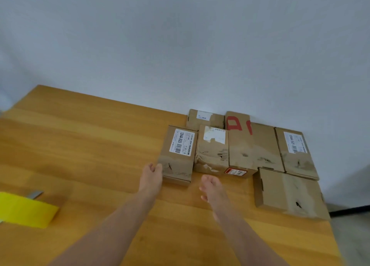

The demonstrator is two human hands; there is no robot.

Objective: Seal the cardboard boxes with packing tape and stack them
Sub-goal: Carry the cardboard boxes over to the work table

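Note:
Several cardboard boxes sit in a cluster at the far right of the wooden table (80, 145), against the wall. The leftmost box (179, 155) carries a white barcode label. My left hand (152, 174) touches its near left corner, fingers curled against the side. My right hand (210, 187) hovers just in front of that box and the taped box (213, 152) beside it, fingers loosely apart and holding nothing. A big box with red lettering (252, 145), another labelled box (296, 153) and a plain box (288, 193) lie further right. One more box (206, 118) stands behind.
A yellow object (24, 209) with a grey metal part (35, 194) lies at the table's left near edge. A grey wall rises behind the table. The table's right edge runs close to the plain box, with floor beyond.

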